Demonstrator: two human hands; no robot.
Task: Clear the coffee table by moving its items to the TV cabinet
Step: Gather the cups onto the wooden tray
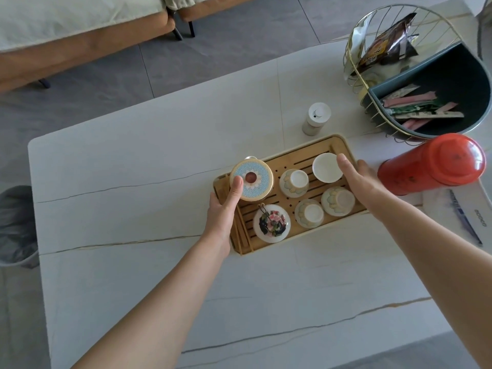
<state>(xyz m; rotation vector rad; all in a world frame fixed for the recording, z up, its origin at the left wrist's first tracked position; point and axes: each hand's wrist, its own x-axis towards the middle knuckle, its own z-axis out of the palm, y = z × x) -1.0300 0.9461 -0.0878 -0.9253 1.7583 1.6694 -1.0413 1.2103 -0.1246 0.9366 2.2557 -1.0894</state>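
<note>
The tray (290, 237) is being taken at both short ends, out past the middle of the table (133, 275). The left hand (223, 209) is being closed on the near-left end, thumb laid over the patterned lid (251, 180) standing just inside that grip. The right hand (359, 182) is being clamped on the far-right end, thumb reaching in beside the white bowl (327, 167), fingers curled over the rim. Whether the tray is being lifted yet or is resting on the table cannot be told.

Between the two grips, loose pieces are being carried: three upturned cups (310, 213), the bowl, a flowered lid (271, 223) and thin sticks (241, 235) by the left palm. Nothing is being held in place but the patterned lid. If one end is being raised ahead of the other, the cups are likely to be sent sliding along the slats toward the lower hand; a jolt could see them tipped over the low rim.

Just beyond the right grip, a red canister (431, 163) is lying on its side, near enough to be knocked and set rolling. Beyond the tray, a small white bottle (316, 118) is standing; further right, a wire basket (415, 75) of packets.

The surface is pale stone with fine veins, looking smooth and slippery. Further off, grey floor tiles, a bin (16, 225) to the left, and a sofa (80, 43) are being seen.
</note>
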